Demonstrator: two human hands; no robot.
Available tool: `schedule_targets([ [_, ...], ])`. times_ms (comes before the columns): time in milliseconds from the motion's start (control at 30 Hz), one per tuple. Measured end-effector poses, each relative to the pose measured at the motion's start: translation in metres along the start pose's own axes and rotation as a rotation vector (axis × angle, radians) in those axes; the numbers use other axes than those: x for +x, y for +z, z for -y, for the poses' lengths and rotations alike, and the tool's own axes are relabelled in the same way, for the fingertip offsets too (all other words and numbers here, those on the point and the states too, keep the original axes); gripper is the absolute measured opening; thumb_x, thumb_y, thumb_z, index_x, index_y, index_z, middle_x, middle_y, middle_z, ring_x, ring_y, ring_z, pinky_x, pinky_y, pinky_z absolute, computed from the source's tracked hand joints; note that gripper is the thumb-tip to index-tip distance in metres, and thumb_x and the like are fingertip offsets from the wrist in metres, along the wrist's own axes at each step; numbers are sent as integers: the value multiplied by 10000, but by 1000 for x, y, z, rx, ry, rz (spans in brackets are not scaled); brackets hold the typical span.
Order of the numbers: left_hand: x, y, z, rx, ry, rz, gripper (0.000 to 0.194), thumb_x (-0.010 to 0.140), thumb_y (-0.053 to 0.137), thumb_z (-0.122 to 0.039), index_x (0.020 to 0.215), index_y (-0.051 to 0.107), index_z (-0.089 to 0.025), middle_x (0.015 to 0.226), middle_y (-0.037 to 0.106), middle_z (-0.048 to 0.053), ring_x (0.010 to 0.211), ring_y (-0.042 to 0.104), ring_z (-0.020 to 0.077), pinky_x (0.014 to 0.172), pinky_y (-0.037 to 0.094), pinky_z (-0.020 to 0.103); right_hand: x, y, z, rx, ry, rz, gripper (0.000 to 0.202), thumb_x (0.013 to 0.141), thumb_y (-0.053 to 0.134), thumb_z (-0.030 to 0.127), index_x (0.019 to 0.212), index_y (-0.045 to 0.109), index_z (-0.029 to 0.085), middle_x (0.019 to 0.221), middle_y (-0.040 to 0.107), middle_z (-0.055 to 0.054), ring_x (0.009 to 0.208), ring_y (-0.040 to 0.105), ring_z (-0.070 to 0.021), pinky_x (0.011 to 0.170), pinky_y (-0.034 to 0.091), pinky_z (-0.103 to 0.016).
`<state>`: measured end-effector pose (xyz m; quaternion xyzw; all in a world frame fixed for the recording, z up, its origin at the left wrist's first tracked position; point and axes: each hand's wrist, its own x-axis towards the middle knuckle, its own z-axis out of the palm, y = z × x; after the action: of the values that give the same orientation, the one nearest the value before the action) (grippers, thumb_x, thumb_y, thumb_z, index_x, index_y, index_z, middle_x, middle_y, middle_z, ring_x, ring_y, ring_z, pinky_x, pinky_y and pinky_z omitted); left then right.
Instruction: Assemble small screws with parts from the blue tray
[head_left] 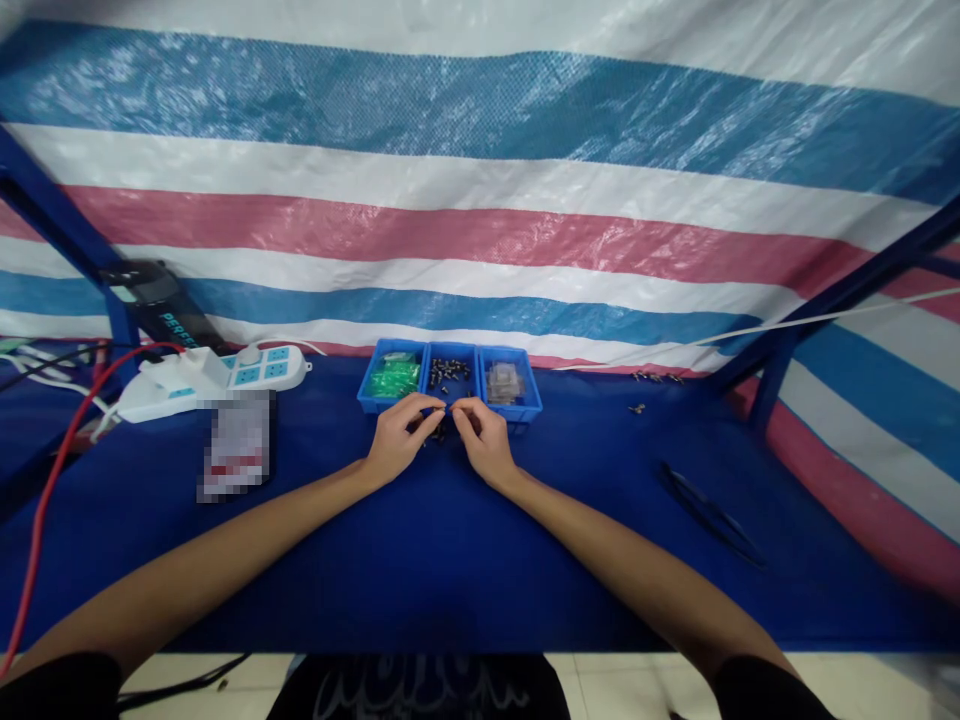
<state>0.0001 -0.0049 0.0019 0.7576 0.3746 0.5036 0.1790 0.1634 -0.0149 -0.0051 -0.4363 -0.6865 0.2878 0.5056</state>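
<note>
In front of the blue bins, my left hand [400, 432] and my right hand [486, 440] are raised close together, thumb and forefinger of each pinched. Whatever sits between the fingertips is too small to name. Just beneath them lie some small dark pieces [438, 434] on the table, partly covered by the hands. The left bin [367, 392] contains green pieces [396, 376]. Small metal screw-like parts [448, 372] are scattered in the middle bin [454, 351]. Clear flat pieces [505, 383] fill part of the right bin [531, 385].
A white power strip [281, 372] with plugs and a red cable [56, 470] is at left, near a phone-sized blurred item [238, 445] and a black bag [169, 305]. Small metal parts [637, 409] and a dark thin looped object [709, 515] lie at right on the blue table [420, 570].
</note>
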Motion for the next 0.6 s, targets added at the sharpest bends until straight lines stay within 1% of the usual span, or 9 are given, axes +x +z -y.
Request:
schedule_targets([
  [67,0,0,1,-5,6,-1,208,884,538,-334,953,648,-172,922,659,55,793,628,136,672,526,232,0,0,0,2,-8,-11,195,897,468,339,911,584,182,645,498,22,551,458,-109,548,393,-221],
  [167,-1,2,4,-34,-29,-10,240,870,557,-359,998,621,-166,932,655,52,756,638,125,661,542,219,-1,1,-1,7,-21,-19,175,880,492,328,927,583,185,620,453,37,524,432,-101,533,387,-219],
  [233,-2,2,6,-59,-48,-10,258,863,568,-362,1029,593,-166,943,648,50,750,644,119,649,549,206,-1,2,-2,7,-34,-22,177,873,502,326,938,588,186,625,450,36,517,425,-99,524,384,-219],
  [433,-2,3,6,-89,-71,15,258,875,558,-338,1074,536,-176,909,644,37,713,647,109,604,541,183,-2,3,-4,-16,-84,-31,207,866,517,332,966,626,187,630,496,17,537,450,-114,540,402,-234],
  [600,-1,3,5,-112,-116,51,267,878,552,-339,1087,507,-180,845,646,11,565,604,72,524,502,157,-1,3,-4,-26,-111,-58,205,866,530,315,965,649,180,687,573,-3,558,484,-112,574,421,-243],
])
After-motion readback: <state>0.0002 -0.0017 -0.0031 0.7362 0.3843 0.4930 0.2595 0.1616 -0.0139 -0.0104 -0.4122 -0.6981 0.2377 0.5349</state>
